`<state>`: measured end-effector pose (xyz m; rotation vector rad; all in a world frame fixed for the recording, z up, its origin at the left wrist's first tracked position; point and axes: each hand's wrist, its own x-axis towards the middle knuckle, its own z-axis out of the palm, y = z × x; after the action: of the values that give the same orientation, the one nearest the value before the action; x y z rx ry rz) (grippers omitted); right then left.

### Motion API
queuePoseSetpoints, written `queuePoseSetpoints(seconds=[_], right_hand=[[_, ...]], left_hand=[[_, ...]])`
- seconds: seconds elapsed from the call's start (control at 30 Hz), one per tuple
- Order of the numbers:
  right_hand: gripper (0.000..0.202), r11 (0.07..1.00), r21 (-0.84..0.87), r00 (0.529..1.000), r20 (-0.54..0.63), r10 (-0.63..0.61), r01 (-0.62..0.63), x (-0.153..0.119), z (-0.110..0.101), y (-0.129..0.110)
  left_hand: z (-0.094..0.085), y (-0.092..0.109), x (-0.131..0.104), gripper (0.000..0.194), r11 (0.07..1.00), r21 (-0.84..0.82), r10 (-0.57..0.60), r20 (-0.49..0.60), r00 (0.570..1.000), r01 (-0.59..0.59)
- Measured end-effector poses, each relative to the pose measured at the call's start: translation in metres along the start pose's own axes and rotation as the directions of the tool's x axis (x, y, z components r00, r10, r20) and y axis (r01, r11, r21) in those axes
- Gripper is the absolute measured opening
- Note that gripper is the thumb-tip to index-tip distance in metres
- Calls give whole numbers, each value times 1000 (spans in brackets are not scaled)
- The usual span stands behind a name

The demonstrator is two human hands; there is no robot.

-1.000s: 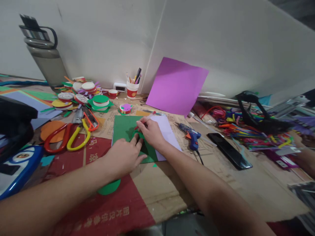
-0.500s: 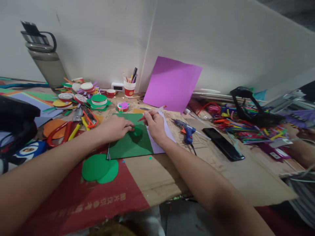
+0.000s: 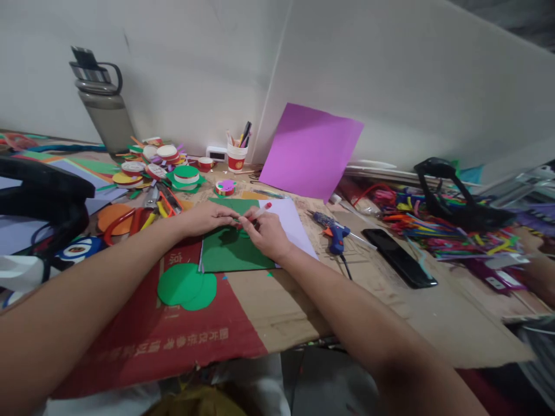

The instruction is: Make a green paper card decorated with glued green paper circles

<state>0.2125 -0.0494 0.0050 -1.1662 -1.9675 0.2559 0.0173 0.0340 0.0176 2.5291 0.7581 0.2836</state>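
Note:
A dark green sheet [image 3: 229, 254] lies over a lilac sheet [image 3: 292, 222] in front of me. My right hand [image 3: 264, 231] is closed on a red-ended pen [image 3: 267, 205], its tip low over the green sheet. Close beside it, my left hand [image 3: 210, 218] reaches in from the left, with its fingertips at a small green piece mostly hidden under both hands. What those fingers hold, if anything, is too small to make out. Two green paper rounds [image 3: 182, 284] overlap on the red part of the cardboard.
Pliers [image 3: 119, 226], small decorated drums [image 3: 169, 152] and a bottle [image 3: 106, 115] stand or lie left. A pen cup [image 3: 237, 157] and purple sheet [image 3: 310, 150] are behind. Right are a glue gun [image 3: 335, 234], phone [image 3: 399, 257], colourful strips [image 3: 425, 225] and another person's arm [image 3: 535, 266].
My right hand has moved left and closer to my left hand, bringing the pen down over the small green piece. The whole view has shifted slightly.

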Motion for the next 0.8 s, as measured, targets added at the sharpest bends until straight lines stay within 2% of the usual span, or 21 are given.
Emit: queuePoseSetpoints(seconds=[0.3, 0.8], right_hand=[[28, 998, -68, 999, 47, 22, -18, 0, 5, 4], [29, 997, -80, 995, 98, 20, -13, 3, 8, 4]], left_hand=[[0, 6, 0, 38, 999, -30, -40, -13, 999, 40], [3, 2, 1, 35, 999, -36, 26, -51, 998, -27]])
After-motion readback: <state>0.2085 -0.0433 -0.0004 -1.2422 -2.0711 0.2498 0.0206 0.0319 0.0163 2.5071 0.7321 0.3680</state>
